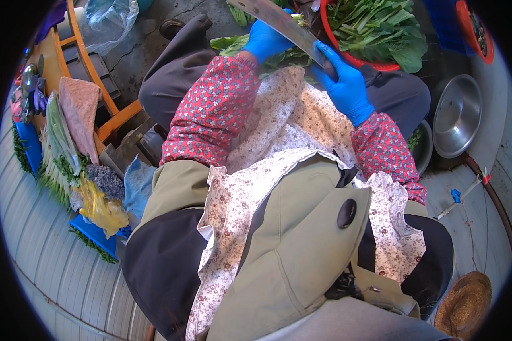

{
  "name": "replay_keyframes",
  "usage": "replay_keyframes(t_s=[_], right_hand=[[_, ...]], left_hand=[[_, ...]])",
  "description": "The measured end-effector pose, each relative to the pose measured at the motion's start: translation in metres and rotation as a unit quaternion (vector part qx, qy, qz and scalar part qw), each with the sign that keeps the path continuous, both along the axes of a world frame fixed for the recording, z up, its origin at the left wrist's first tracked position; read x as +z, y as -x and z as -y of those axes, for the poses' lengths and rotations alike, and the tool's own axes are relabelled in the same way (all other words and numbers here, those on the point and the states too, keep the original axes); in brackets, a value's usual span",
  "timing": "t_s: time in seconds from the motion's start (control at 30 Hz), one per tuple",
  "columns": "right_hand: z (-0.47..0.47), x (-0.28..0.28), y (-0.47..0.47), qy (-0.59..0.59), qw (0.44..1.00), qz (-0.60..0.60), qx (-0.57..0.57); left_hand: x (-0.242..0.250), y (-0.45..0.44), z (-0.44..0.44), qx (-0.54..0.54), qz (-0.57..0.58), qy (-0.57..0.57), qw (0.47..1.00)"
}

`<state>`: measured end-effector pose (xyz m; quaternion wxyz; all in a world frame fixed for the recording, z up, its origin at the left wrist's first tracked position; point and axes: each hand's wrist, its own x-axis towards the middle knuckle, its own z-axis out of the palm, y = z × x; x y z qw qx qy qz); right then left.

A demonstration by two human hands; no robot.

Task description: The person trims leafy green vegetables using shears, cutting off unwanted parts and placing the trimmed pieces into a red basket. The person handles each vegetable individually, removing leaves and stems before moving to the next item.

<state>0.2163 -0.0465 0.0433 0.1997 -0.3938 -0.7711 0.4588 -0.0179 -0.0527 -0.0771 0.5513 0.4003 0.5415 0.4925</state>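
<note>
My right hand, in a blue glove, grips the handle end of a large steel knife with a broad blade. The blade slants up and left, passing over my left hand, also gloved in blue. At my left fingers, partly behind the blade, shows the pale root end of a leafy green vegetable; its leaves hang below the hand. More loose greens lie on the floor beyond my lap. A red basket heaped with cut leafy greens stands just past my right hand.
A steel basin stands at the right, beside another bowl with some greens. A blue crate and a red container are at the upper right. On the left are an orange frame, a plastic bag, cloths and bundled vegetables.
</note>
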Motion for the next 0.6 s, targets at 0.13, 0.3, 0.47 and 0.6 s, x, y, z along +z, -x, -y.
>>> replay_keyframes(t_s=[0.13,0.3,0.47,0.6], right_hand=[[0.012,-0.013,-0.005,0.046,0.999,-0.003,-0.003],[0.018,-0.044,-0.024,0.117,0.988,0.088,-0.048],[0.025,-0.047,-0.031,0.366,0.916,0.044,-0.160],[0.020,-0.023,-0.013,0.289,0.945,-0.068,-0.135]], left_hand=[[0.028,0.001,0.011,-0.115,-0.535,-0.061,0.835],[0.067,0.005,0.020,0.025,-0.333,0.093,0.938],[0.088,0.004,0.013,0.004,-0.418,0.083,0.905],[0.093,-0.005,0.005,0.014,-0.417,0.009,0.909]])
